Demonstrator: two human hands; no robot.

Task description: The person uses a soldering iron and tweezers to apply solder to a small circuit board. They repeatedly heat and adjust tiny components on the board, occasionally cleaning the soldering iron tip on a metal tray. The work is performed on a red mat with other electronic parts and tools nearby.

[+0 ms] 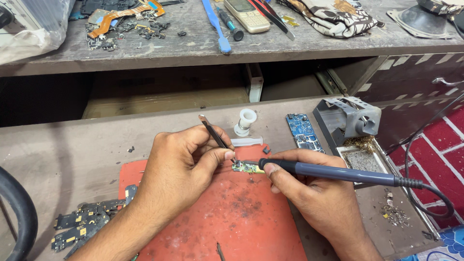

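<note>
Head view: red mat [227, 217] spreads bare below the fingers, its top edge just beyond them. Right hand [316, 195] clamps the soldering iron [333, 173]; left hand [181, 166] pinches tweezers [215, 135]. Small circuit board [247, 167] lies between both sets of fingertips.

Small board on mat, centre of bench

Board [245, 167] on mat [227, 217], betw. left hand [181, 166] w/ tweezers [215, 135] & right hand [309, 188] w/ iron [333, 172]; iron stand [348, 121] right, spool [246, 121] behind, parts [82, 224] left.
</note>
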